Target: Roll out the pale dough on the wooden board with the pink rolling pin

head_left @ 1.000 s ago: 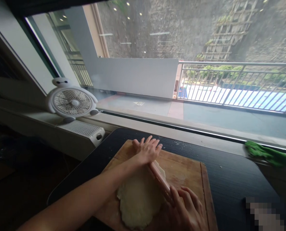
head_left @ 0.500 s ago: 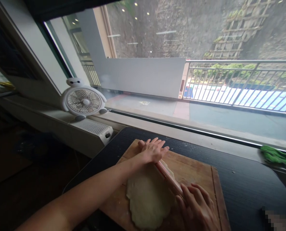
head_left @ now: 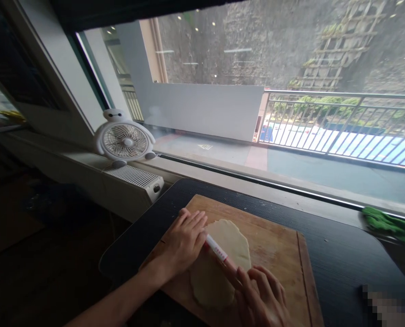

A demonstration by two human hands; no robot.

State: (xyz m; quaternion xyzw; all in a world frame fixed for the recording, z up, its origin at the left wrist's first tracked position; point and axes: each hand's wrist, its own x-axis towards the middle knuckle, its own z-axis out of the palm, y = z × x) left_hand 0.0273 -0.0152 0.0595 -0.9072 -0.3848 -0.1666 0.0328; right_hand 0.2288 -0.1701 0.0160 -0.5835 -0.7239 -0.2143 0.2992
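Observation:
A rolling pin (head_left: 216, 248) with a white printed label and red edges lies diagonally across a flat sheet of pale dough (head_left: 234, 234). My left hand (head_left: 188, 234) is closed over its far left end, palm down, fingers together. At the near right end, my right hand (head_left: 262, 293) grips the pin with bent fingers. Beneath the dough is a wooden cutting board (head_left: 274, 240). The dough's edge is uneven, and my hands and the pin cover part of it.
The board sits on a dark table (head_left: 338, 259) beside a window. A white fan (head_left: 127, 141) stands on the ledge at left. Green cloth (head_left: 389, 225) lies by the sill at right. A blurred-out object (head_left: 389, 302) is at the table's lower right.
The rolling pin and both hands have moved left and toward me over the dough. More of the dough's far right side shows now. The view has shifted slightly.

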